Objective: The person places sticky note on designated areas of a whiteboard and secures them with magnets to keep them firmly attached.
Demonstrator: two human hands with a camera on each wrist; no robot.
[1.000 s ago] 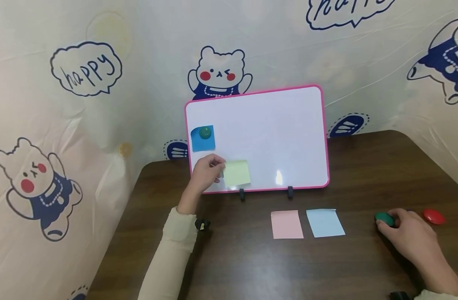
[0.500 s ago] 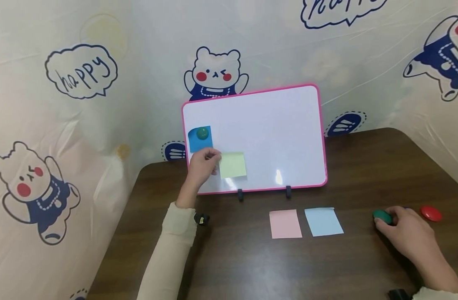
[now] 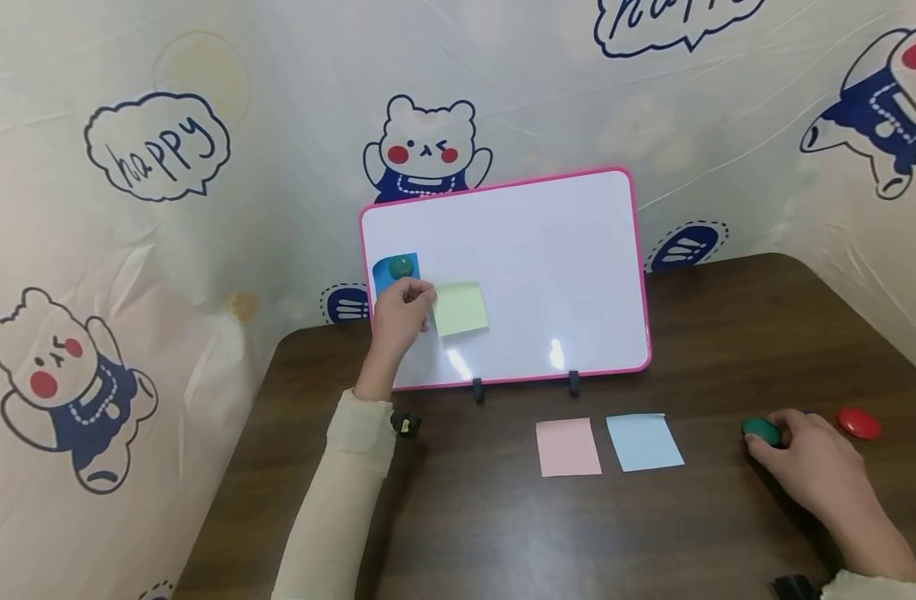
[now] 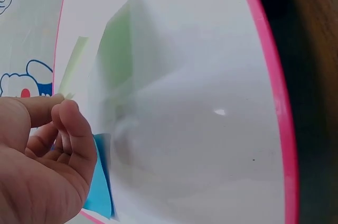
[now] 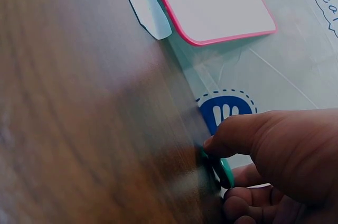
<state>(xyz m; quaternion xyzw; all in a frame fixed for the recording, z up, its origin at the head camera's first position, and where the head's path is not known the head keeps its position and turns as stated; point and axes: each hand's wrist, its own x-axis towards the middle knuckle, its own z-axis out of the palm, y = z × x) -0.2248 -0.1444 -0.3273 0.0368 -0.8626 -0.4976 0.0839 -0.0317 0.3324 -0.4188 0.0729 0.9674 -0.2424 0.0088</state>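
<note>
My left hand point(image 3: 401, 317) pinches the left edge of a pale green sticky note point(image 3: 461, 309) between thumb and fingers, in front of the whiteboard point(image 3: 563, 267). In the left wrist view the note point(image 4: 74, 65) appears nearly edge-on, apart from its green reflection on the board. Behind that hand is a blue sticky note point(image 3: 383, 273), partly hidden, with a green round magnet point(image 3: 401, 267) on it. Over the table at right, my right hand point(image 3: 818, 467) grips another green magnet point(image 3: 761, 431) by its edges; the right wrist view shows this magnet point(image 5: 226, 172) tilted on edge between thumb and fingers.
A pink sticky note point(image 3: 568, 447) and a light blue one point(image 3: 645, 442) lie on the brown table point(image 3: 473, 533) before the board. Beyond my right hand sits a red magnet point(image 3: 858, 423), with a sliver of something blue beside it. Two black feet hold the board's lower edge.
My left hand has moved up the board with the pale green note, now overlapping the lower part of the blue note. The right hand keeps its hold on the green magnet.
</note>
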